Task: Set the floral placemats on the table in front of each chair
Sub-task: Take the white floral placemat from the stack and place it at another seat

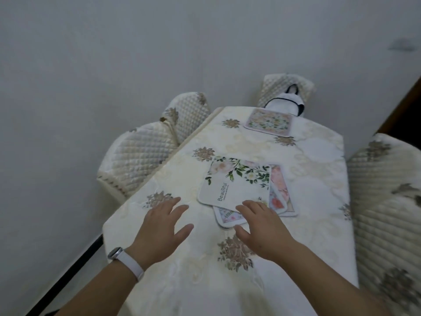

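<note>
My left hand (163, 226) and right hand (262, 226) are flat, gripping nothing, right fingers (250, 205) resting on the fanned placemats (237, 185) to peel 1 off, I judge.

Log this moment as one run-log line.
left hand: open, over tablecloth | right hand: open, fingertips on placemat stack | far placemat: set before far chair
</note>
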### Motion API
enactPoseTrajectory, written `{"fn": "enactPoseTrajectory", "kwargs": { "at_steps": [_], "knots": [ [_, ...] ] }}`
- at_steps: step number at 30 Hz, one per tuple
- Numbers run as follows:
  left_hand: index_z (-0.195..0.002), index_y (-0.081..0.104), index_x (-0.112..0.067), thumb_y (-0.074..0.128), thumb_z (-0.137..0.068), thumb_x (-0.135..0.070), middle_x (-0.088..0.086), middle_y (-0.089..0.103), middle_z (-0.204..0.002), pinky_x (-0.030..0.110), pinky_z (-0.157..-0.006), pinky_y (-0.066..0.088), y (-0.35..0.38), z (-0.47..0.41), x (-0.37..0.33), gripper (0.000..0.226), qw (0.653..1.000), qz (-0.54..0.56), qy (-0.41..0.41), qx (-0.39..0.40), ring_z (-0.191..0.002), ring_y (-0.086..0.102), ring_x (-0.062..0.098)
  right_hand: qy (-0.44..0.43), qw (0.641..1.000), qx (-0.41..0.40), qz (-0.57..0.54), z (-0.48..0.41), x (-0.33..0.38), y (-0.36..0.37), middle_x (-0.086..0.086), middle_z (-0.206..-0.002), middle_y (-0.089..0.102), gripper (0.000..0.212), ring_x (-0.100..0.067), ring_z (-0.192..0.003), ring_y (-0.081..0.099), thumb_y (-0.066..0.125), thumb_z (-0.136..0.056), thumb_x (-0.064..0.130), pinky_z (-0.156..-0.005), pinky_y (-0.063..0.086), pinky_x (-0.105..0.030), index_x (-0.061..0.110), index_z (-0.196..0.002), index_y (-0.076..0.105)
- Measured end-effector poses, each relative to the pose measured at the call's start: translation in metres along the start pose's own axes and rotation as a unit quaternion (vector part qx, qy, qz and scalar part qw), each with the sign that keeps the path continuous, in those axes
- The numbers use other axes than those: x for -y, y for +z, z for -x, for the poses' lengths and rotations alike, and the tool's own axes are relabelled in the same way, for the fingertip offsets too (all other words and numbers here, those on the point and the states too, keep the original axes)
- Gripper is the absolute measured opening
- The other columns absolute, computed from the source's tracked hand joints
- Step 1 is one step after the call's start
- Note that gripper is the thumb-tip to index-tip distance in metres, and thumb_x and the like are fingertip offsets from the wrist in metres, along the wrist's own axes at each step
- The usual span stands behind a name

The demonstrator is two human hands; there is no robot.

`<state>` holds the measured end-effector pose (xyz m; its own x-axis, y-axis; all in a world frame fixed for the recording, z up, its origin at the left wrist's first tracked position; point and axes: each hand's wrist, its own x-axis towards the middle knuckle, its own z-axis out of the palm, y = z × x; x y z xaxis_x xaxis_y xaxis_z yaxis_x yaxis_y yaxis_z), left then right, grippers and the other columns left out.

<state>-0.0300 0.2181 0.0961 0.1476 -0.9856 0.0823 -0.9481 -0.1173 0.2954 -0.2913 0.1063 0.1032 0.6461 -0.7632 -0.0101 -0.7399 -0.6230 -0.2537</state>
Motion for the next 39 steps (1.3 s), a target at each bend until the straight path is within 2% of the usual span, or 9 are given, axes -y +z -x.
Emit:
{"fn": "enactPoseTrajectory", "kwargs": {
  "at_steps": [7,11,17,21,25,31,35,37,39],
  "knots": [
    [-0.137,0.051,-0.029,0.039,-0.088,-0.065,0.000,0.041,-0.151,0.043,-0.110,0.030,0.025,-0.086,0.064,0.062,0.995,0.042,0.077,0.050,-0.137,0.036,0.022,0.125,0.992,0.014,0.013,-0.052,0.007,0.023,0.003,-0.150,0.044,0.055,-0.019,-0.138,0.038,0.043,-0.094,0.050,-0.110,0.037,-0.040,0.026,-0.143,0.045],
    [-0.137,0.049,-0.030,0.050,-0.090,-0.056,-0.001,0.043,-0.149,0.043,-0.107,0.033,0.044,-0.140,0.092,0.054,0.989,0.089,0.096,0.066,-0.136,0.036,0.021,0.191,0.981,0.030,0.031,-0.076,0.008,0.033,0.003,-0.148,0.045,0.055,-0.021,-0.134,0.041,0.045,-0.094,0.052,-0.105,0.041,-0.041,0.025,-0.141,0.046],
    [-0.139,0.047,-0.024,0.053,-0.092,-0.047,0.000,0.046,-0.145,0.040,-0.104,0.036,0.094,-0.199,0.114,0.053,0.979,0.120,0.094,0.133,-0.132,0.041,0.023,0.290,0.954,0.064,0.030,-0.081,-0.013,0.052,0.002,-0.145,0.047,0.053,-0.023,-0.129,0.044,0.046,-0.094,0.049,-0.099,0.044,-0.040,0.024,-0.141,0.045],
    [-0.137,0.048,-0.022,0.054,-0.092,-0.041,0.001,0.047,-0.144,0.039,-0.104,0.039,0.124,-0.218,0.110,0.049,0.963,0.165,0.044,0.209,-0.129,0.044,0.024,0.352,0.932,0.070,-0.042,-0.079,-0.034,0.065,-0.001,-0.146,0.046,0.054,-0.024,-0.130,0.044,0.049,-0.096,0.045,-0.100,0.043,-0.039,0.020,-0.143,0.044],
    [-0.135,0.050,-0.021,0.057,-0.093,-0.034,0.005,0.048,-0.142,0.039,-0.104,0.039,0.138,-0.226,0.104,0.045,0.945,0.215,-0.024,0.248,-0.127,0.045,0.025,0.422,0.889,0.041,-0.175,-0.089,-0.057,0.079,-0.003,-0.148,0.044,0.052,-0.022,-0.129,0.048,0.052,-0.096,0.042,-0.101,0.041,-0.036,0.020,-0.143,0.045],
    [-0.136,0.045,-0.012,0.060,-0.091,-0.027,0.014,0.042,-0.141,0.037,-0.098,0.038,0.150,-0.248,0.096,0.050,0.938,0.249,-0.147,0.192,-0.122,0.046,0.030,0.443,0.872,0.042,-0.204,-0.116,-0.091,0.101,-0.012,-0.146,0.044,0.056,-0.029,-0.128,0.047,0.054,-0.095,0.037,-0.099,0.040,-0.037,0.013,-0.144,0.043],
    [-0.139,0.040,-0.010,0.062,-0.090,-0.023,0.015,0.045,-0.138,0.037,-0.096,0.040,0.160,-0.261,0.091,0.056,0.905,0.310,-0.224,0.187,-0.115,0.050,0.028,0.450,0.863,0.028,-0.226,-0.133,-0.108,0.116,-0.015,-0.137,0.047,0.051,-0.031,-0.115,0.053,0.056,-0.093,0.034,-0.089,0.042,-0.036,0.011,-0.137,0.046],
    [-0.138,0.042,-0.010,0.062,-0.089,-0.023,0.014,0.048,-0.133,0.039,-0.095,0.042,0.165,-0.266,0.088,0.054,0.891,0.329,-0.261,0.171,-0.114,0.051,0.030,0.476,0.837,0.010,-0.269,-0.141,-0.115,0.121,-0.015,-0.141,0.046,0.057,-0.032,-0.118,0.053,0.057,-0.092,0.033,-0.088,0.040,-0.035,0.012,-0.142,0.042],
    [-0.137,0.042,-0.011,0.061,-0.090,-0.023,0.011,0.051,-0.127,0.034,-0.085,0.041,0.167,-0.270,0.085,0.052,0.874,0.354,-0.291,0.161,-0.104,0.054,0.027,0.503,0.801,-0.025,-0.325,-0.147,-0.118,0.125,-0.013,-0.147,0.045,0.063,-0.032,-0.124,0.051,0.057,-0.091,0.033,-0.093,0.040,-0.036,0.012,-0.147,0.036]
  ]
}}
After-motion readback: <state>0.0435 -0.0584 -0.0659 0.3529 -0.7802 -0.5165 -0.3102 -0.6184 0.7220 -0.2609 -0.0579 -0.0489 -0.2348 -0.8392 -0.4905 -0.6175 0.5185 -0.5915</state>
